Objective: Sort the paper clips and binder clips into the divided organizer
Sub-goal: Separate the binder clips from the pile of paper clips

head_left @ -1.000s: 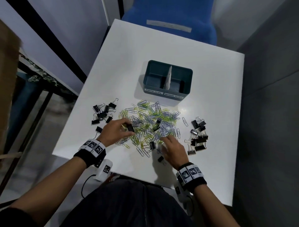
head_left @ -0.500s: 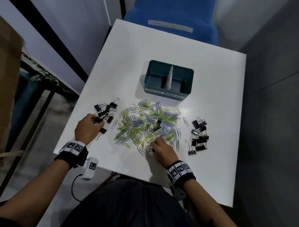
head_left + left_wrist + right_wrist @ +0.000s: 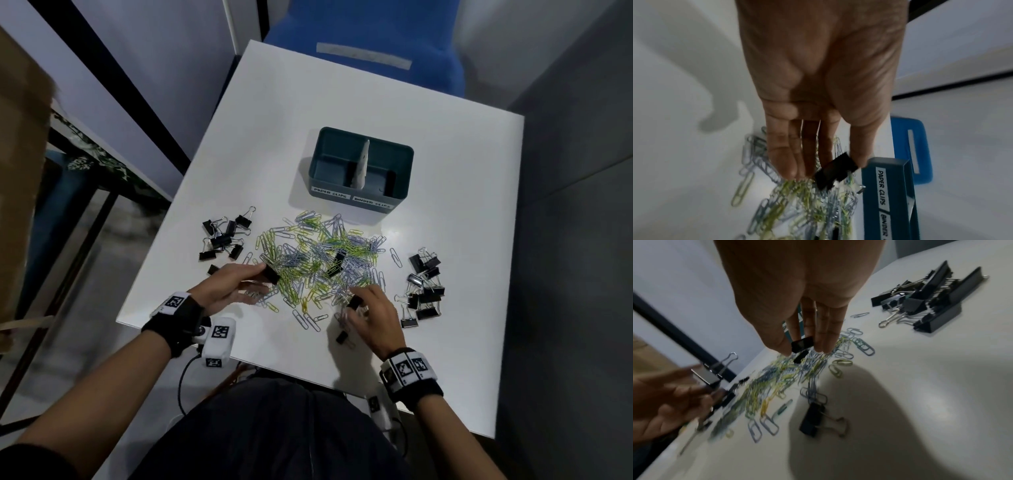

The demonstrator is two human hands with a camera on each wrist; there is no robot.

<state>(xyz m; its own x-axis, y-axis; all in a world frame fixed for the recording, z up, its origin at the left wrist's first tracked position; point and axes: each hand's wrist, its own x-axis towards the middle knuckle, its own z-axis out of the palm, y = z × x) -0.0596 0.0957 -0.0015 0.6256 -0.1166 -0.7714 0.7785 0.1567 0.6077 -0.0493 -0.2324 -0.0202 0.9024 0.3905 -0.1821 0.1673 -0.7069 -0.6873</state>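
At the near-left edge of the paper-clip heap, the left hand [image 3: 227, 287] pinches a black binder clip [image 3: 270, 274] between thumb and fingertips, just above the clips. To its right, at the heap's near edge, the right hand [image 3: 375, 317] pinches a smaller black binder clip [image 3: 802, 344] between thumb and fingers. One loose binder clip [image 3: 342, 337] lies on the table just near of that hand. Between the hands spreads the heap of green, yellow and silver-blue paper clips [image 3: 318, 263], with two more black binder clips lying within it. A left pile of binder clips [image 3: 224, 236] and a right pile of binder clips [image 3: 423, 287] flank the heap. Farther off on the white table [image 3: 462, 205] stands the teal divided organizer [image 3: 361, 168], labelled "PAPER CLIPS" on the left compartment and "BINDER CLIPS" on the right.
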